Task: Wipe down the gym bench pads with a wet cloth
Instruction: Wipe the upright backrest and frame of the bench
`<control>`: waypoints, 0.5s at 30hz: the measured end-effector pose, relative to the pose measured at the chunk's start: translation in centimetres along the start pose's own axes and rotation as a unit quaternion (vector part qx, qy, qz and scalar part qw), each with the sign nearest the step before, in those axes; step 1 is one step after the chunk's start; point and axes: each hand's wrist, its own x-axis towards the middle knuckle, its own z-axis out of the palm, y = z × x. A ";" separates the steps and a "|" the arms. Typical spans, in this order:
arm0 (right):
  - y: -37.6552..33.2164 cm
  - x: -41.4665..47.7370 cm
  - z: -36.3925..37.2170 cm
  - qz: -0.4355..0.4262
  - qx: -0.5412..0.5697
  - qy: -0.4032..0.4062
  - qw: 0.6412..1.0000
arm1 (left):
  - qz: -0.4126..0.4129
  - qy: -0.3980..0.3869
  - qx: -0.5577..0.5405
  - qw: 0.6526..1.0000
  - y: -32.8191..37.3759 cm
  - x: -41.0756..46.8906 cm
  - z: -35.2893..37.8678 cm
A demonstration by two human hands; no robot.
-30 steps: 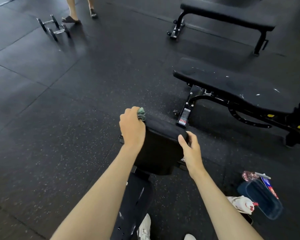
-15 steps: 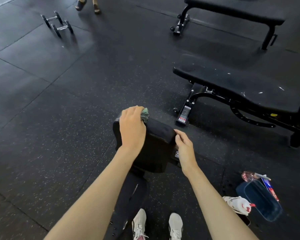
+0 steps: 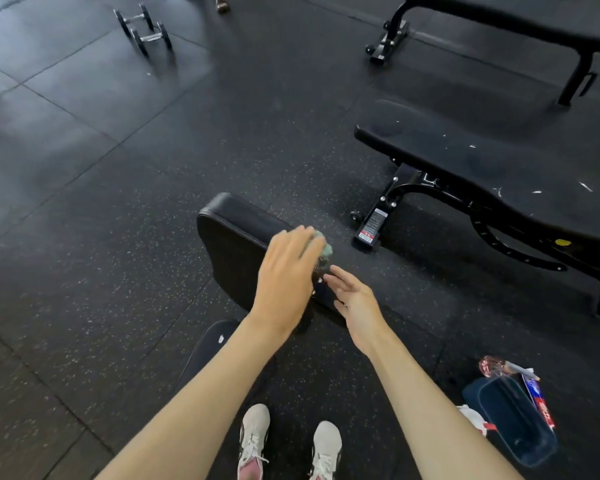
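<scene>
We find the left hand (image 3: 288,278) pressing the cloth (image 3: 325,248) flat-fingered onto the pad (image 3: 234,233); right hand (image 3: 357,301), at four o'clock, released.

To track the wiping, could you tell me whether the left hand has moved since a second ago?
Yes. The left hand slid right along the pad, from its left corner to its right end near the right hand.

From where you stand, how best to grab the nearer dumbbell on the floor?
Grip the nearer dumbbell by the bare metal handle between its two dark heads, from straight above. It lies flat on the floor with the handle level and exposed. The second dumbbell lies close behind it, so a top approach should stay clear.
</scene>
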 end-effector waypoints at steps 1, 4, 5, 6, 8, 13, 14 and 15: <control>0.1 0.2 -0.3 0.014 -0.012 0.000 1.000 | -0.042 0.030 0.009 0.999 -0.5 0.8 -0.2; 0.2 0.8 -0.2 0.023 -0.047 -0.016 0.998 | -0.103 0.040 0.042 0.993 -0.9 2.0 0.5; 0.1 0.9 0.0 0.021 -0.057 -0.022 0.998 | -0.098 0.031 0.047 0.994 -0.6 1.8 1.0; -0.1 0.9 0.1 0.015 -0.062 -0.030 0.998 | -0.088 0.024 0.049 0.995 -0.4 1.4 1.3; -0.3 1.0 0.2 -0.009 -0.074 -0.047 0.996 | -0.058 0.014 0.053 0.997 0.0 1.0 1.4; 0.7 1.1 0.1 -0.040 -0.022 -0.089 0.995 | 0.122 -0.155 0.133 0.971 1.6 -1.7 3.9; 0.9 1.1 0.0 -0.038 -0.006 -0.091 0.995 | 0.126 -0.166 0.135 0.969 1.9 -2.5 4.2; 1.0 1.2 -0.1 -0.038 -0.008 -0.086 0.996 | 0.119 -0.144 0.129 0.974 2.0 -2.7 3.9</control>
